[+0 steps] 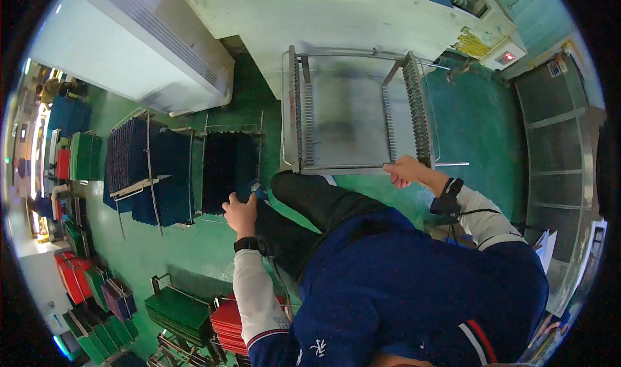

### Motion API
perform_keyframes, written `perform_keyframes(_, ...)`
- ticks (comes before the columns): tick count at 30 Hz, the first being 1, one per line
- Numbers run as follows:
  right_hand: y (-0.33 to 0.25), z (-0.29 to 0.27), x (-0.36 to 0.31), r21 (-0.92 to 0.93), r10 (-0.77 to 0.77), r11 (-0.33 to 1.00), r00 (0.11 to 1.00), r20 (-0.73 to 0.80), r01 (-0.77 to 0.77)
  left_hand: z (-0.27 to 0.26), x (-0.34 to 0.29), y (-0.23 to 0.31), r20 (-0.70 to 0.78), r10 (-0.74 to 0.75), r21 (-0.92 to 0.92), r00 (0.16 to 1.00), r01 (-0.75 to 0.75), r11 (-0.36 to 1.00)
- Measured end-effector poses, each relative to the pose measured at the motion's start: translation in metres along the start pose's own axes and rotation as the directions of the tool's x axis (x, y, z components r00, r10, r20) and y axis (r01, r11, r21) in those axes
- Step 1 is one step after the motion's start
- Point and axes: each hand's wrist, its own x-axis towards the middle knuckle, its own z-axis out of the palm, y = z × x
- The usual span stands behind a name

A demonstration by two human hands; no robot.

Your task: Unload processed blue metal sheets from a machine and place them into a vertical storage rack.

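In front of me stands a metal slotted rack with toothed strips down both sides and no panels in its slots. My right hand is closed on the near rail at its right corner. My left hand is held out to the left, fingers apart, with nothing visible in it. It is nearest to a wire rack of dark panels, at that rack's near right corner; whether it touches the panels I cannot tell.
Further left, another wire rack holds dark blue panels. Green panels and red panels stand at lower left. A white cabinet is at upper left, a pale machine ahead, and a grey metal shelf frame to the right.
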Motion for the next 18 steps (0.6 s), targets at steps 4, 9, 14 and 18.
perform_keyframes(4,-0.005,-0.003,-0.001,-0.125,-0.009,0.992,0.999,-0.042,0.004,-0.003,-0.003,0.0,-0.013,-0.009,-0.008,1.0,0.009,1.0)
perform_keyframes(9,-0.019,-0.003,-0.003,-0.346,-0.013,0.938,0.993,-0.119,-0.03,-0.007,-0.006,0.001,0.001,-0.026,-0.026,1.0,0.026,0.999)
perform_keyframes(14,-0.017,0.001,0.002,-0.746,-0.197,0.666,0.961,-0.194,-0.014,-0.006,-0.007,0.0,-0.006,-0.028,-0.043,1.0,0.027,0.999)
perform_keyframes(18,-0.024,-0.011,0.002,-0.903,-0.322,0.416,0.946,-0.039,0.104,-0.008,-0.006,0.002,-0.004,-0.039,-0.049,0.999,0.038,0.998)
